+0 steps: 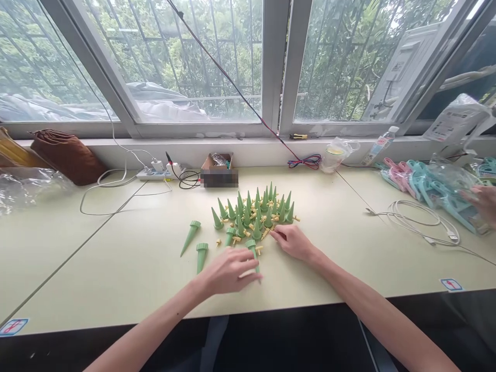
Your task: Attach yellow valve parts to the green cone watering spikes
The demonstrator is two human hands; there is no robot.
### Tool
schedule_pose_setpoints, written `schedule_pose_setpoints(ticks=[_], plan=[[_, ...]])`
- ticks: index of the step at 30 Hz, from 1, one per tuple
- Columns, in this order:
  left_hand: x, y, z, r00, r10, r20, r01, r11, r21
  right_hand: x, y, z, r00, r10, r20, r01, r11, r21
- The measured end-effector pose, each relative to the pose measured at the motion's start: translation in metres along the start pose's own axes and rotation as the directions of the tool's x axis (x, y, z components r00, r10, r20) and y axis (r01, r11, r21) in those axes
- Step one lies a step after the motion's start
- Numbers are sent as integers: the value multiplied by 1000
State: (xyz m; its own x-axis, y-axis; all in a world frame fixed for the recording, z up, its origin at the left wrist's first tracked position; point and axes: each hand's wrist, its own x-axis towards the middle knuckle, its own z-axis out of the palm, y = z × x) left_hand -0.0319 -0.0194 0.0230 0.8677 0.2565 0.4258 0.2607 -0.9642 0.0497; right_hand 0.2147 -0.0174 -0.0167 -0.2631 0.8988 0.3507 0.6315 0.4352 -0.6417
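My left hand is over the table with its fingers apart, slightly blurred. They reach across a green plastic spike with a ribbed cap, whose body they partly cover. My right hand is closed in a pinch at the right edge of a cluster, its fingertips at a small yellow valve fitting. Several green spikes stand points up there, many with yellow fittings at their sides. Two loose spikes lie left of my left hand. A small yellow fitting lies between them and the cluster.
Along the window wall are a power strip, a small cardboard box, coiled red-blue wire and a plastic bottle. At right lie a white cable and pastel plastic clips; another person's hand reaches in.
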Motion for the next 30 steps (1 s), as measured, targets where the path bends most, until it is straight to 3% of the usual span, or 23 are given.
schedule_pose_setpoints(ticks=[3,6,12,17,24,30], plan=[[14,-17,-4,984,-120,-132,122,992,7,-1,-4,-1,1000,13,-13,-13,1000,9],[21,-29,2,976,-148,-157,156,987,39,-2,-8,-1,1000,-9,-9,9,1000,24],[11,-20,24,954,-283,-96,289,956,47,-4,-16,1,996,-81,46,78,996,48],[12,-7,21,885,-465,36,464,885,21,-7,-18,3,993,-87,79,85,996,29],[16,-5,17,784,-602,151,616,784,-79,-3,-4,0,984,61,-170,-63,998,-9],[18,-6,19,763,-630,146,646,747,-157,-1,1,-2,978,82,-191,-87,996,-15]])
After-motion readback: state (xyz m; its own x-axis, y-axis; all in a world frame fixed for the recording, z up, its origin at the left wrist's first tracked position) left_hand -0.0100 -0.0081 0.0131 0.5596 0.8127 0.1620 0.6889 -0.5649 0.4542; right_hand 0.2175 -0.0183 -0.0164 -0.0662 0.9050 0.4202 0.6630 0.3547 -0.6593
